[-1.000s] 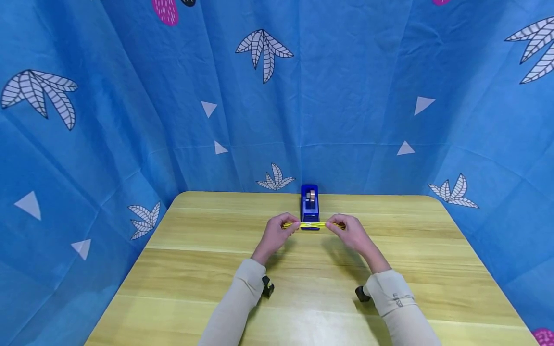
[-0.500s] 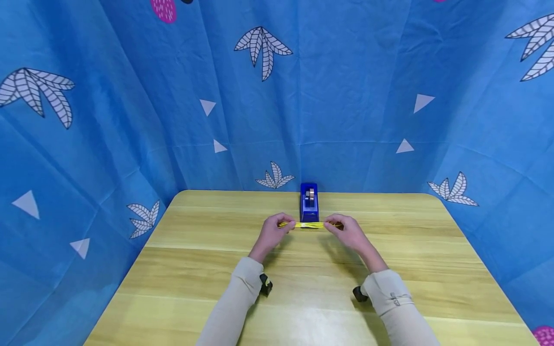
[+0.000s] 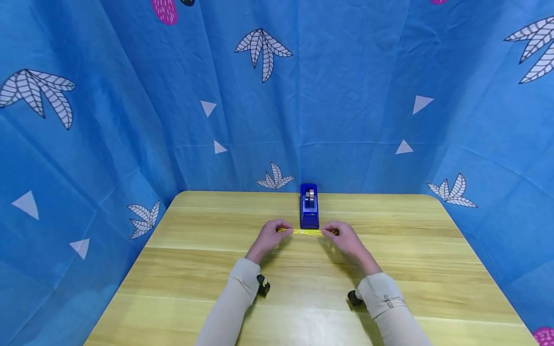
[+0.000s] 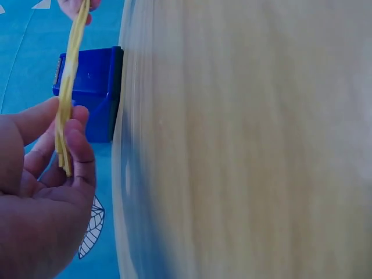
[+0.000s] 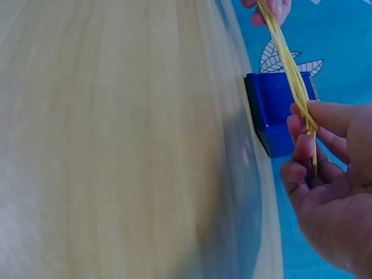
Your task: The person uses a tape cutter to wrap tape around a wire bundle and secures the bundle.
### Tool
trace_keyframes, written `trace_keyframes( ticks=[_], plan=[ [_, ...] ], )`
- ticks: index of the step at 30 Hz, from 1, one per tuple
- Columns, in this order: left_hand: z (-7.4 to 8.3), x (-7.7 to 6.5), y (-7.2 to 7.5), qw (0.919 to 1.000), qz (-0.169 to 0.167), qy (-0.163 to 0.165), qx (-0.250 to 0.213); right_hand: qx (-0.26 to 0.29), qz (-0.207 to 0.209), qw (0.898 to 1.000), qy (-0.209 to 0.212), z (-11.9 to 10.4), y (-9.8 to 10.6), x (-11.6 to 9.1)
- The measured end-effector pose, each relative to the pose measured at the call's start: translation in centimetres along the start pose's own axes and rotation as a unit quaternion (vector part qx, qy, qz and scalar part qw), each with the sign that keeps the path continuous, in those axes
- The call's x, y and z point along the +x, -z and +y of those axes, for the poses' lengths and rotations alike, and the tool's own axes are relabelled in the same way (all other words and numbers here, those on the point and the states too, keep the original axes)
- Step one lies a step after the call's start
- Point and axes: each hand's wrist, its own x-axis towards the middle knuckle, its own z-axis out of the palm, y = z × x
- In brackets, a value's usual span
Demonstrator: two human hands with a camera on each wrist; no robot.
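A bundle of thin yellow wire-like strands point(image 3: 308, 232) is stretched level between the hands, with a whitish band of what looks like tape point(image 4: 70, 68) round its middle. My left hand point(image 3: 267, 239) pinches one end between thumb and fingers. The other end is pinched by my right hand point(image 3: 347, 241), where some strands cross in the right wrist view point(image 5: 295, 81). Just beyond the bundle stands a blue tape dispenser point(image 3: 309, 220) with a roll point(image 3: 309, 196) on it. Neither hand touches the dispenser.
The wooden table point(image 3: 207, 288) ends just behind the dispenser. A blue patterned curtain point(image 3: 346, 96) hangs along the back and both sides. Each wrist carries a small black camera point(image 3: 263, 285) at the cuff.
Both hands have drawn slightly nearer the body with the bundle, which no longer overlaps the dispenser's front in the head view. Both hands keep their pinch.
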Motion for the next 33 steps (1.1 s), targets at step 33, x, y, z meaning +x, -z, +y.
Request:
trace_keyframes(
  ticks=[33],
  plan=[
    [-0.5, -0.5, 0.2, 0.9934, -0.037, -0.035, 0.103, -0.041, -0.020, 0.999, 0.000, 1.2, -1.3, 0.0]
  ],
)
